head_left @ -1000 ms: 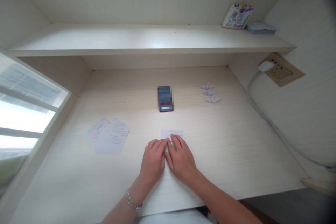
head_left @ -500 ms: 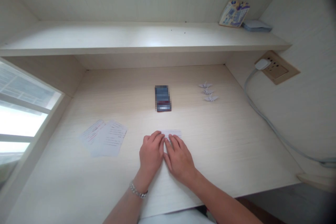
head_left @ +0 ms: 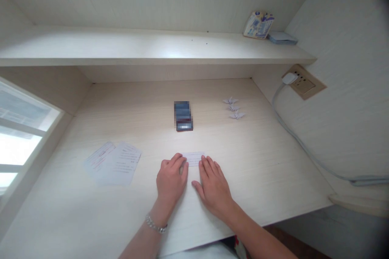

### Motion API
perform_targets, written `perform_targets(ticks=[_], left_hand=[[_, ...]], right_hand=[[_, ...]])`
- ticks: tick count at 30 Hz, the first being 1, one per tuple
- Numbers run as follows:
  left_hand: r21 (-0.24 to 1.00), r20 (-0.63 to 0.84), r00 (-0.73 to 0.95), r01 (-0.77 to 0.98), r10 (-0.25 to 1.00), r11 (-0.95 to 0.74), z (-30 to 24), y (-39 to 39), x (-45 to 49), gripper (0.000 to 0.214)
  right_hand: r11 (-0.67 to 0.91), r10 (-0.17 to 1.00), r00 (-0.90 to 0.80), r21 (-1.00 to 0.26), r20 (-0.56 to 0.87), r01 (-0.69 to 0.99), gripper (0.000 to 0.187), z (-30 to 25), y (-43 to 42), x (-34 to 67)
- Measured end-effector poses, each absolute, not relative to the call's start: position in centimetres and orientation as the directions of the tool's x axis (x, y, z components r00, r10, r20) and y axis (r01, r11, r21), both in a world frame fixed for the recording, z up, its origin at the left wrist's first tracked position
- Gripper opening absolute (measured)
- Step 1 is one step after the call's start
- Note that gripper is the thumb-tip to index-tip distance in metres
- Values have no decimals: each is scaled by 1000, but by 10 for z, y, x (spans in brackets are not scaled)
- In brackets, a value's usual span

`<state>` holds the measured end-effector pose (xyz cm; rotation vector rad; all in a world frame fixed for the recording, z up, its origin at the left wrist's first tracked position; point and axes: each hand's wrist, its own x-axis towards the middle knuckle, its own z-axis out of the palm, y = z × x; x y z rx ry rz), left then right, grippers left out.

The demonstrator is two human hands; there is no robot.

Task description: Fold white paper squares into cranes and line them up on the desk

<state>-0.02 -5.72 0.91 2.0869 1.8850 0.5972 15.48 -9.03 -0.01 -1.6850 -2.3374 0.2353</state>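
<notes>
A small strip of folded paper (head_left: 193,158) with lines on it lies flat on the desk between my hands. At its left end, my left hand (head_left: 172,178) has bent fingers and the thumb closed about the edge, and a metal bracelet circles that wrist. My right hand (head_left: 215,184) rests flat over the right end, fingers stretched out and thumb apart. The fingers hide both ends of the strip. Beyond it lies a dark, blurred-out phone-like rectangle (head_left: 183,116). Three white paper cranes (head_left: 237,115) stand in a row farther back on the right.
Overlapping written sheets (head_left: 121,166) lie on the desk (head_left: 267,178) at the left. Above the back runs a shelf (head_left: 136,44) with a printed packet (head_left: 258,25) and a flat stack (head_left: 282,37). A grey cable (head_left: 291,131) runs from the wall socket (head_left: 305,82) down the right side.
My right hand has moved apart from my left and now lies flat at the paper's right end. More of the strip shows between them. The whole view has shifted slightly.
</notes>
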Motion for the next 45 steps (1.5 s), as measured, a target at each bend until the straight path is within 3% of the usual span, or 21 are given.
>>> perform_targets(ticks=[3,9,17,19,21,24,27,34,42,45], left_hand=[[462,124,58,880,991,-110,10,-58,1,21],[493,131,52,863,990,-110,7,-58,0,20],[520,183,-32,851,983,-70,7,-63,-26,16],[528,208,44,836,977,-150,6,-69,-25,18],[537,190,241,786,952,-306,3,-76,-20,28],[495,110,314,806,943,-326,1,-83,-12,40],[414,36,322,857,946,-307,6,-85,-8,37],[272,14,319,911,948,-311,21,-86,3,37],[264,25,311,915,950,-307,21,-88,7,37],[269,46,307,913,951,-307,19,-90,6,38]], right_hand=[[266,963,-239,-301,124,916,52,4,-93,140],[343,939,-327,-383,110,858,55,3,-99,127],[313,950,-296,-390,105,866,50,6,-99,129],[304,952,-290,-391,96,868,48,7,-99,127],[298,954,-287,-393,87,870,47,8,-99,126],[278,959,-276,-394,63,876,49,8,-100,126],[272,961,-272,-390,57,880,53,5,-102,130],[265,964,-253,-326,80,907,61,-4,-108,155],[263,965,-248,-315,85,912,65,-8,-110,159],[248,968,-222,-332,112,910,58,-8,-109,161]])
